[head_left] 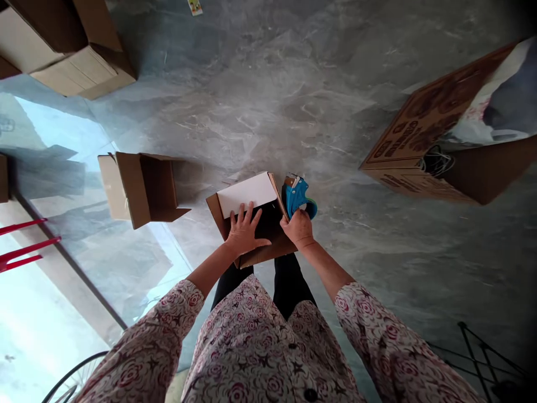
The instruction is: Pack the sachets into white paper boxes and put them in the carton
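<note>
A small brown cardboard box [218, 215] rests over my knees with a white box [246, 193] inside it. My left hand [245, 230] lies flat on the box contents, fingers spread. My right hand [298, 228] is closed around the handle of a blue tape dispenser [298, 197], held against the box's right edge.
An open cardboard box [142, 187] lies on its side on the grey marble floor to the left. A large printed carton [440, 129] lies at the right, holding wire and bags. More cartons [62, 45] sit at top left. Red bars [25, 246] are at far left.
</note>
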`<state>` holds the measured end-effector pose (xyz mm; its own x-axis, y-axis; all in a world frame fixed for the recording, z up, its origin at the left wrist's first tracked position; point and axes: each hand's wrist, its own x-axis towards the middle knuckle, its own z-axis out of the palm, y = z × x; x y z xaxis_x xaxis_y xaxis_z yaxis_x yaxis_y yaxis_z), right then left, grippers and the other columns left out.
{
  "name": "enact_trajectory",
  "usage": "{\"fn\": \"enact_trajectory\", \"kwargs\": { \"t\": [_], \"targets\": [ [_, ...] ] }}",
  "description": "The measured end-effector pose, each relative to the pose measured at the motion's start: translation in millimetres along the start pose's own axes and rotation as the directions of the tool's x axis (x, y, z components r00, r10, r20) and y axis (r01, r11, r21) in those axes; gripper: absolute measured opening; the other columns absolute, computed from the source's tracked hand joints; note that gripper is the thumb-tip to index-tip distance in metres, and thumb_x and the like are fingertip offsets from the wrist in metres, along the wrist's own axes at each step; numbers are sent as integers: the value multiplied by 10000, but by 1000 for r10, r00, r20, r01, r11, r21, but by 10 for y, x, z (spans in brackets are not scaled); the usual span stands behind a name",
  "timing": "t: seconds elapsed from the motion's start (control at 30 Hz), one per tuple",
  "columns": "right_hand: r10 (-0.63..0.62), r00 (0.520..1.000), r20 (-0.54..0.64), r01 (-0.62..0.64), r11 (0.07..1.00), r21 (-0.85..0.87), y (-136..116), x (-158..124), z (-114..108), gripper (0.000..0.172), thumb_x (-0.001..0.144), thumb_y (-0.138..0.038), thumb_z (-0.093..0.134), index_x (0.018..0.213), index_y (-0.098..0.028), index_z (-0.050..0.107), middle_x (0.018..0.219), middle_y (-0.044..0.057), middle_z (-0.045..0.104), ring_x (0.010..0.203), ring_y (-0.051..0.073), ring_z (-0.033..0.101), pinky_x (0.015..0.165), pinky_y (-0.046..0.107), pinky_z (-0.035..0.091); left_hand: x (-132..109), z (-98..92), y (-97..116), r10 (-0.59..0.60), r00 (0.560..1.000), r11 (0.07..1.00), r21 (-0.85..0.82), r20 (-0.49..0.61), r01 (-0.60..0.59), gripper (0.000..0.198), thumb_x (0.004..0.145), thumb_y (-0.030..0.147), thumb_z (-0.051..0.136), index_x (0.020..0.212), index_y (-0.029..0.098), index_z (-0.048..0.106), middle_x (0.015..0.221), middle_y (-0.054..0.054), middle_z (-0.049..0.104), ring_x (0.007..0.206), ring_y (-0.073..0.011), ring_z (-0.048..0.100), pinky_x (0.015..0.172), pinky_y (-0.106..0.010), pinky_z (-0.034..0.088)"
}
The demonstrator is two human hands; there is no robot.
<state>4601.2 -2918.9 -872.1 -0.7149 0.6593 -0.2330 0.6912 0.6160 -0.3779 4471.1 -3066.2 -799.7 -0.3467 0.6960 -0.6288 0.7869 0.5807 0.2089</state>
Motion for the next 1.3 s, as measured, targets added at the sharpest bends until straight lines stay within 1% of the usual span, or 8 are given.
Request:
{"fn": "enact_trajectory", "kwargs": {
  "t": [0.3,0.53,0.63,0.77,0.87,1.03,1.2,1.3],
  "targets": [
    [63,994,86,-63,998,-6,-34,28,-11,276,752,-290,546,914,-72,594,741,154,599,813,309,599,791,423,493,127,208,43,-101,953,990,-69,285,126,1230,715,786,639,1604,190,33,1682,-170,-19,1531,-461,92,1168,-704,181],
    [79,992,96,-77,997,-24,-46,24,-17,297,755,-285,537,946,-64,591,791,177,629,851,324,610,815,432,501,-236,335,288,138,976,990,-6,170,-139,1286,639,801,692,1603,190,99,1679,-179,41,1530,-473,67,1164,-740,143],
    [57,993,101,-55,998,-21,-48,22,-32,277,760,-279,533,931,-70,592,788,181,635,852,324,611,827,435,501,-367,418,335,222,958,968,79,183,-240,1010,783,520,730,1590,209,208,1676,-162,106,1529,-461,111,1163,-746,168],
    [32,992,118,-27,999,-46,-41,29,-55,239,773,-271,530,922,-94,588,781,165,638,855,319,616,831,431,505,-408,449,249,275,961,952,141,9,-273,724,919,155,534,1574,299,262,1676,-92,157,1544,-352,158,1217,-655,190],
    [7,993,118,-1,998,-58,-3,32,-57,222,775,-279,525,906,-107,577,762,156,628,847,316,614,831,429,506,-350,400,163,220,972,972,103,-82,-211,752,914,269,624,1571,322,261,1666,-113,181,1536,-362,164,1217,-662,183],
    [-4,995,103,8,999,-45,106,25,-58,200,762,-268,518,900,-130,557,751,135,617,819,304,611,804,425,516,-67,200,23,-107,975,993,28,-192,115,1107,701,489,844,1581,180,248,1645,-246,117,1518,-460,68,1209,-692,111],
    [25,991,128,-20,999,-41,71,32,-74,206,755,-254,529,913,-125,557,779,149,629,845,315,618,835,433,510,76,60,-102,78,993,995,64,-86,-73,1032,759,384,816,1589,267,214,1675,-141,109,1545,-380,39,1246,-617,86],
    [73,989,125,-70,997,-27,-19,87,-57,218,757,-251,535,921,-110,562,788,171,640,851,332,624,831,445,508,154,62,-124,-93,989,994,48,-119,99,1135,728,513,810,1598,171,167,1668,-206,61,1545,-411,14,1235,-633,54]
  ]
}}
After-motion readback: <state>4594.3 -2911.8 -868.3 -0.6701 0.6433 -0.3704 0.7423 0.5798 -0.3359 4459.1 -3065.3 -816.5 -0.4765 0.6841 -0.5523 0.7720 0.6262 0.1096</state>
